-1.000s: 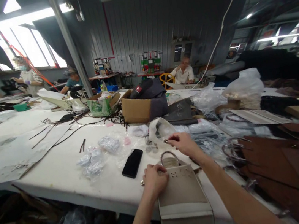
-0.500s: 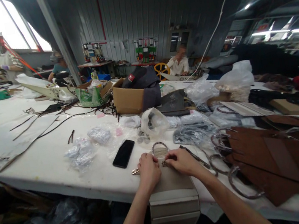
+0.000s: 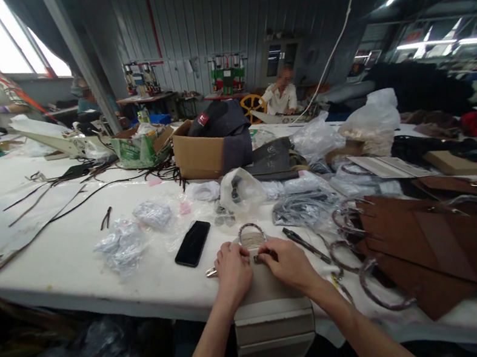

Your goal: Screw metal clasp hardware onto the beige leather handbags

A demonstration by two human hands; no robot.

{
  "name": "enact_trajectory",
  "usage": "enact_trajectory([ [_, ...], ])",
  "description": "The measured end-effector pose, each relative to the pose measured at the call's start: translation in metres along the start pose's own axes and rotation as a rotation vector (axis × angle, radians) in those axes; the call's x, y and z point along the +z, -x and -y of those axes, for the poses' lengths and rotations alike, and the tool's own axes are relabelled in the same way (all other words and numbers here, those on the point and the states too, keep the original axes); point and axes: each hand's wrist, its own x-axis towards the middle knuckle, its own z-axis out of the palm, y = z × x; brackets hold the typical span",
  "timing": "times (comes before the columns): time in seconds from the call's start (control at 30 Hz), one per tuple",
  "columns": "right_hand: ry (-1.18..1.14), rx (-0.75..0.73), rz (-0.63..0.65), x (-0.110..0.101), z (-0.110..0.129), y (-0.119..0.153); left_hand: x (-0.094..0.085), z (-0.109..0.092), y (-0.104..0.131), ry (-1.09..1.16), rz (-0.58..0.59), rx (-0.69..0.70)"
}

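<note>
A beige handbag [image 3: 274, 327] lies on the table's front edge, its flap side hanging down toward me. Its round wrapped handle [image 3: 250, 226] stands at the far end. My left hand [image 3: 233, 272] presses on the bag's left side, fingers closed along it. A shiny metal clip [image 3: 211, 272] pokes out beside that hand. Between thumb and fingers, my right hand [image 3: 289, 263] pinches a small dark metal fitting [image 3: 257, 258] against the bag just below the handle. The fingers partly hide the fitting.
A black phone [image 3: 193, 244] lies left of the bag, near crumpled plastic [image 3: 121, 245]. To the right are a dark pen-like tool [image 3: 306, 245] and brown leather bags [image 3: 417, 251] with ring handles. A cardboard box [image 3: 200, 155] stands behind. People sit farther back.
The view has shifted slightly. My right hand has drawn a little away from the left, and the dark fitting in its fingers shows more clearly. The left hand stays on the bag.
</note>
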Motion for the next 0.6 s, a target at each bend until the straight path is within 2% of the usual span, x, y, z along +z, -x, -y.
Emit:
enact_trajectory([
  [0.2, -0.005, -0.023, -0.068, 0.0074, 0.0015, 0.0073, 0.0011, 0.0010, 0.0013, -0.011, -0.011, 0.023],
  [0.5, 0.035, 0.054, -0.011, 0.0060, 0.0021, -0.0016, 0.0026, 0.0019, 0.0011, -0.013, -0.013, 0.026],
  [0.6, 0.026, 0.026, -0.024, 0.0056, 0.0020, -0.0015, 0.0025, 0.0025, 0.0007, -0.003, -0.015, 0.019],
])
